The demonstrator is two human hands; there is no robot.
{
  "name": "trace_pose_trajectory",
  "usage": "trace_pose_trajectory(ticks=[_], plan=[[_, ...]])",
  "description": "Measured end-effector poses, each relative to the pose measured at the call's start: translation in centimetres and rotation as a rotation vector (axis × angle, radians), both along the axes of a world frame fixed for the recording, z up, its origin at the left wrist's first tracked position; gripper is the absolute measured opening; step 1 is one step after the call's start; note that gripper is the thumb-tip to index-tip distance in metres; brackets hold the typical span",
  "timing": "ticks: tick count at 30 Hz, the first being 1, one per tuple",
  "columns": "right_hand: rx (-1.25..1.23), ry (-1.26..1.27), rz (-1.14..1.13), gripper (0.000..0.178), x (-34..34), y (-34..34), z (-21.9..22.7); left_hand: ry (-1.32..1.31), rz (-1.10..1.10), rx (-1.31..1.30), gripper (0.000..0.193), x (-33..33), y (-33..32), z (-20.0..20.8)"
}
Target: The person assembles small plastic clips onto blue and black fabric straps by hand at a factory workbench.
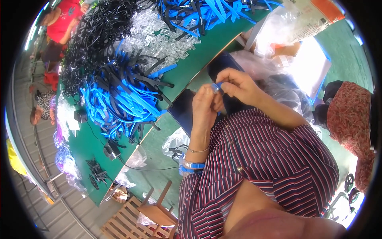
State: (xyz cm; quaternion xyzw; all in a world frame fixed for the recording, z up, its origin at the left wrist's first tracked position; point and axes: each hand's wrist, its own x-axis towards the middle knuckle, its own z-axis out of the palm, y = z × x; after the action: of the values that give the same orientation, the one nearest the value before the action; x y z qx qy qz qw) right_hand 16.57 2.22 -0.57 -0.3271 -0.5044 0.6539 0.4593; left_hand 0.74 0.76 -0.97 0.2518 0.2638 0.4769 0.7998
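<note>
Both my hands meet in front of my chest, over my lap. Between their fingertips is a small clear and blue plastic piece point(216, 87); its exact kind is too small to make out. My left hand point(205, 104) pinches it from the left, fingers curled. From the right, my right hand point(238, 85) grips it between thumb and forefinger. Blue bands point(194, 165) and a thin bracelet point(198, 151) circle my left wrist and forearm. Nearest to my hands on the green table lies a large heap of blue and black straps point(123, 99).
Small clear plastic pieces point(159, 44) form a pile on the table point(133, 153), beside tangled black cords point(95, 40) and more blue straps point(211, 14). A black adapter point(112, 150) trails a cable. Plastic bags point(286, 89) lie at right, a wooden stool point(131, 217) below. Other people point(61, 22) sit at far left.
</note>
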Motion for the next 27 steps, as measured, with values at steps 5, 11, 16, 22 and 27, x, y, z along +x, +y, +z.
trace_pose_trajectory(ticks=[5,11,16,22,27], plan=[[0.501,-0.475,-0.141,0.020,0.6,1.0,1.1,0.418,0.117,0.117,0.018,-0.1,0.0,0.5],[0.407,-0.096,-0.121,0.008,0.8,0.9,-0.5,0.564,0.087,0.277,0.013,-0.7,0.4,0.9],[-0.038,0.101,0.117,0.010,1.5,1.2,0.3,0.657,0.083,0.345,0.012,-0.8,0.4,1.8],[0.448,-0.332,0.011,0.018,0.7,1.4,-0.5,0.382,0.012,0.134,0.010,-0.9,0.6,1.4],[0.514,-0.306,-0.013,0.017,0.4,1.1,-0.8,0.150,-0.005,0.072,0.010,-1.3,0.7,0.4]])
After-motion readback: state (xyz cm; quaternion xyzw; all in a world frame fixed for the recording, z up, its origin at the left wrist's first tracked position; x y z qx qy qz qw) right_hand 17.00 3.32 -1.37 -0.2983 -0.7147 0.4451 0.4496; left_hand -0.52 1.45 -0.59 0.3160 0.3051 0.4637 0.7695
